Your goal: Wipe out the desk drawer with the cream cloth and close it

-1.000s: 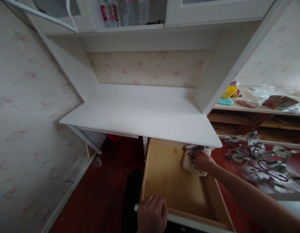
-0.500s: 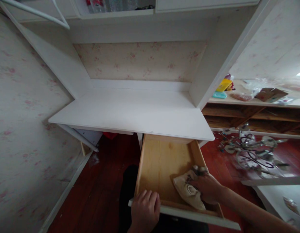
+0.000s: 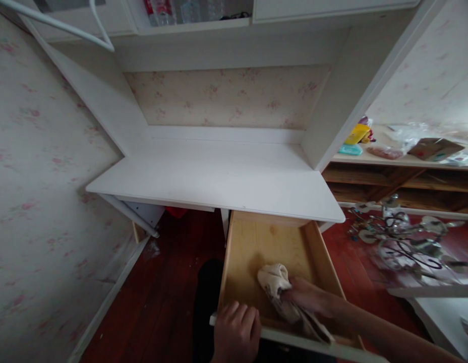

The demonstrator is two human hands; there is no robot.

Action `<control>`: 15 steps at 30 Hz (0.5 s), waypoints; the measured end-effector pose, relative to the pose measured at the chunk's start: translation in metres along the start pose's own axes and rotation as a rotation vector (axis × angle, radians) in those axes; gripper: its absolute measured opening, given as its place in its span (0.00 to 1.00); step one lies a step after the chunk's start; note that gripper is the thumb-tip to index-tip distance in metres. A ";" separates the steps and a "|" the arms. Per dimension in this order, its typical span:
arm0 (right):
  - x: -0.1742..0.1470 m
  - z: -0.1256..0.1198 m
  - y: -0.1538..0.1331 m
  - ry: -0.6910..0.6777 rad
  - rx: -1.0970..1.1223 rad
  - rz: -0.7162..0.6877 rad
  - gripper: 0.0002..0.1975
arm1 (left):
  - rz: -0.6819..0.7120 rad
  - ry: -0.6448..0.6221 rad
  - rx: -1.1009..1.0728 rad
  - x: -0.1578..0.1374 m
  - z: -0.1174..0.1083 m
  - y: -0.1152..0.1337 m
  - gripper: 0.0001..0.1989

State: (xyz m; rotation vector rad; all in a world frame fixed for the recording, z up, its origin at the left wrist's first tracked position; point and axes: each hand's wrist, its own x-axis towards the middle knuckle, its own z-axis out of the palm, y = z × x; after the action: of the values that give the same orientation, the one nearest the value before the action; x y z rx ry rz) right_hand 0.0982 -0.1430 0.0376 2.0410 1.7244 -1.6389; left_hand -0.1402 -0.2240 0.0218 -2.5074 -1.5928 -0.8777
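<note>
A wooden drawer (image 3: 252,237) is pulled out from under the white desk (image 3: 219,171). My left hand (image 3: 237,330) is closed over the left part of its front panel, with the fingers curled over the top edge. Inside the drawer, my right hand (image 3: 304,295) grips a crumpled off-white rag (image 3: 274,280) with dark smudges, pressed to the bottom near the front. One end of the rag trails toward the front panel. My right fingertips are partly buried in the cloth.
Above the desk, a shelf (image 3: 203,25) holds plastic bottles. A chandelier (image 3: 404,237) with metal arms lies on the red floor to the right. Behind it stands a low wooden shelf unit (image 3: 370,176) with bags and a cardboard box (image 3: 434,149) on top.
My right hand has swept the rag leftward across the drawer bottom, and the rag has bunched into a longer shape. My left hand keeps its hold. The view has shifted slightly left.
</note>
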 end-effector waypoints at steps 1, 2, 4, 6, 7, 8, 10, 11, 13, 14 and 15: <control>0.009 0.014 -0.010 -0.012 0.095 -0.059 0.11 | 0.009 0.011 -0.007 0.000 0.000 -0.001 0.10; 0.018 0.029 -0.020 -0.014 0.195 -0.101 0.12 | 0.019 0.024 -0.015 0.000 0.000 -0.001 0.10; 0.035 0.059 -0.044 0.003 0.380 -0.062 0.13 | 0.042 0.055 -0.041 -0.001 0.000 -0.003 0.10; 0.048 0.083 -0.068 -0.025 0.625 -0.053 0.15 | 0.057 0.098 -0.070 -0.001 0.001 -0.005 0.09; 0.054 0.092 -0.079 -0.035 0.700 -0.038 0.15 | 0.057 0.112 -0.081 -0.002 0.002 -0.005 0.09; 0.060 0.098 -0.088 -0.040 0.750 -0.025 0.16 | 0.052 0.120 -0.089 -0.002 0.003 -0.005 0.08; 0.072 0.100 -0.101 -0.025 0.766 0.003 0.16 | 0.024 0.114 -0.088 -0.003 0.006 -0.005 0.08; 0.080 0.097 -0.105 -0.008 0.753 0.011 0.16 | 0.009 0.106 -0.085 -0.004 0.006 -0.004 0.08; 0.099 0.084 -0.113 0.027 0.717 0.022 0.15 | -0.010 0.093 -0.068 -0.005 0.008 -0.003 0.08; 0.110 0.074 -0.116 0.049 0.687 0.023 0.14 | -0.013 0.088 -0.058 -0.005 0.008 -0.003 0.08; 0.121 0.064 -0.120 0.077 0.650 0.019 0.14 | -0.013 0.083 -0.050 -0.005 0.009 -0.003 0.08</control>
State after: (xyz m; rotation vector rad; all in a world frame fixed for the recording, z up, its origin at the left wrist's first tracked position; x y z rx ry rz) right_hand -0.0504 -0.0467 -0.0055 2.3621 1.2790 -2.3756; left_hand -0.1404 -0.2242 0.0112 -2.4602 -1.5839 -1.0208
